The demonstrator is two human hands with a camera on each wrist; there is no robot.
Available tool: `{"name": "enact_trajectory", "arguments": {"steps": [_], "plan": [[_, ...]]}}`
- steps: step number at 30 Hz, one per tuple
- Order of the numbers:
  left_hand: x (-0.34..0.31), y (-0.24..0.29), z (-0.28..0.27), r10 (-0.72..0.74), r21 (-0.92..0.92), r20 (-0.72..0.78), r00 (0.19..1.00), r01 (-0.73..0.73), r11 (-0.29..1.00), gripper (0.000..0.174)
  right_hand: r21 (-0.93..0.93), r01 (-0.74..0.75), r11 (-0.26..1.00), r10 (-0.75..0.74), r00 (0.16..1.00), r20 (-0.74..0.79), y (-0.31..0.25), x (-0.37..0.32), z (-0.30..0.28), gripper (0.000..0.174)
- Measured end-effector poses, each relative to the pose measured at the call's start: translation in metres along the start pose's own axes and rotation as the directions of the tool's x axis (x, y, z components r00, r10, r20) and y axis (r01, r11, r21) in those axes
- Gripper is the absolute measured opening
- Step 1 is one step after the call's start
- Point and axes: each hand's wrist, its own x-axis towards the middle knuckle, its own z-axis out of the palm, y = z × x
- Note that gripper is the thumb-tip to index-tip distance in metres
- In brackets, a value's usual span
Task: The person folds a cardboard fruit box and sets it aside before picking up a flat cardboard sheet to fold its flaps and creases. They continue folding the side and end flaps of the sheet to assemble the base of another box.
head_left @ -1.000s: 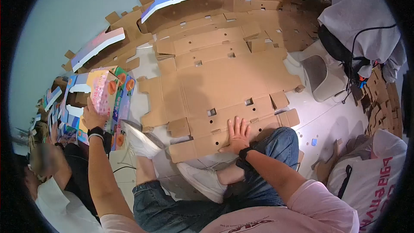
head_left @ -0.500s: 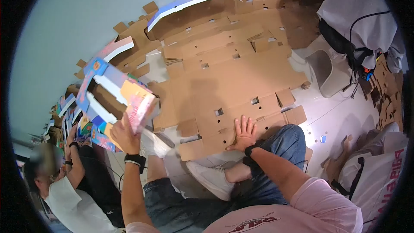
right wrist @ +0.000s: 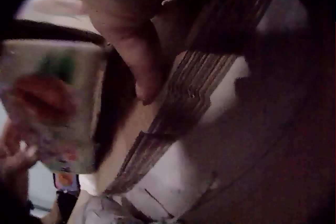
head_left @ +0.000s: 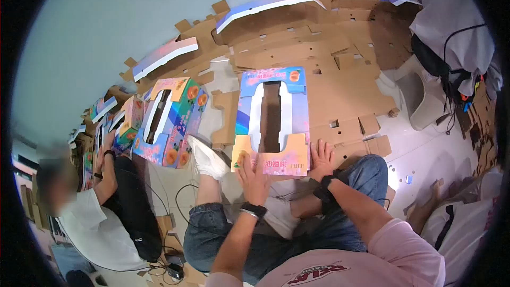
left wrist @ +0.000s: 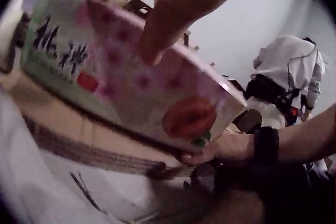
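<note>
A printed carton [head_left: 298,106] with a slot-shaped opening in its top lies on the flat brown cardboard stack [head_left: 345,93]. My left hand [head_left: 254,180] rests on its near end, fingers extended over the top panel; the left wrist view shows the thumb of this hand [left wrist: 184,3] against the printed side [left wrist: 126,61]. Beside the carton's near right corner, my right hand [head_left: 322,162] lies on the stack with fingers extended. In the right wrist view, the thumb of that hand [right wrist: 131,29] touches the stack near its layered edge [right wrist: 184,87].
More printed cartons [head_left: 178,122] stand at the left, near a seated person in a white shirt [head_left: 98,228]. Flattened cardboard [head_left: 276,42] spreads along the wall. A grey stool [head_left: 419,93] and a white bag [head_left: 462,223] are at the right. A cable crosses the floor.
My left hand has brought the printed carton from the left onto the cardboard stack, turning it lengthwise. Its grip has loosened. The right hand has stayed on the stack while the head view turned left.
</note>
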Motion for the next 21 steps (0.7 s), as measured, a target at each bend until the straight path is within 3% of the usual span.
{"name": "enact_trajectory", "arguments": {"steps": [1,2,3,5,6,7,9,10,11,13,14,16,17,20,21], "plan": [[-0.008,0.003,0.006,-0.008,0.0,-0.006,1.0,0.008,1.0,0.088,0.055,0.009,0.998,-0.007,1.0,-0.031,-0.005,0.0,-0.007,0.109],[-0.018,0.004,0.01,-0.081,-0.043,0.031,0.996,0.082,0.996,0.095,0.15,-0.017,0.988,0.025,0.999,-0.048,-0.006,-0.007,-0.016,0.093],[-0.026,0.005,0.014,-0.152,-0.086,0.072,0.986,0.158,0.984,0.104,0.146,-0.01,0.989,0.016,0.999,-0.042,-0.001,-0.01,-0.01,0.093],[-0.04,0.002,0.027,-0.181,-0.031,0.068,0.981,0.184,0.982,0.112,0.406,0.124,0.906,-0.042,0.978,-0.206,0.019,-0.018,0.008,0.078],[-0.045,-0.003,0.037,-0.275,-0.141,-0.001,0.961,0.272,0.952,0.112,0.579,0.057,0.813,0.03,0.99,-0.139,-0.001,-0.034,-0.021,0.063],[-0.046,-0.003,0.039,-0.369,-0.253,-0.059,0.928,0.344,0.904,0.112,0.576,0.059,0.816,0.026,0.99,-0.139,-0.002,-0.036,-0.02,0.063],[-0.042,-0.005,0.036,-0.376,-0.279,-0.053,0.925,0.348,0.895,0.109,0.83,-0.119,0.545,0.066,0.993,0.098,0.001,-0.048,-0.015,0.06],[-0.041,-0.006,0.032,-0.384,-0.3,-0.043,0.922,0.355,0.885,0.107,0.917,-0.108,0.384,0.046,0.994,0.098,0.0,-0.05,-0.006,0.055],[-0.042,-0.012,0.033,-0.386,-0.305,-0.039,0.922,0.357,0.883,0.107,0.914,-0.111,0.389,0.049,0.994,0.1,0.005,-0.05,0.002,0.055],[-0.038,-0.032,0.04,-0.369,-0.374,-0.099,0.924,0.309,0.874,0.092,0.952,-0.188,0.243,-0.011,0.981,0.196,0.009,-0.046,0.009,0.045],[-0.033,-0.043,0.043,-0.37,-0.376,-0.105,0.923,0.308,0.874,0.092,0.952,-0.183,0.245,-0.015,0.981,0.193,0.009,-0.043,0.007,0.045],[-0.023,-0.06,0.046,-0.455,-0.639,-0.185,0.871,0.245,0.729,0.072,0.922,-0.304,0.238,0.053,0.952,0.3,0.0,-0.043,-0.011,0.044],[-0.019,-0.07,0.049,-0.462,-0.638,-0.188,0.867,0.249,0.728,0.072,0.921,-0.306,0.241,0.046,0.952,0.304,0.002,-0.042,-0.006,0.044],[-0.003,-0.08,0.04,-0.568,-0.738,0.036,0.822,0.405,0.539,0.042,0.917,-0.347,0.197,0.059,0.938,0.342,0.008,-0.038,0.002,0.051],[0.001,-0.076,0.031,-0.57,-0.74,0.033,0.821,0.403,0.538,0.042,0.908,-0.384,0.165,0.071,0.923,0.378,0.006,-0.038,-0.003,0.052]]}}
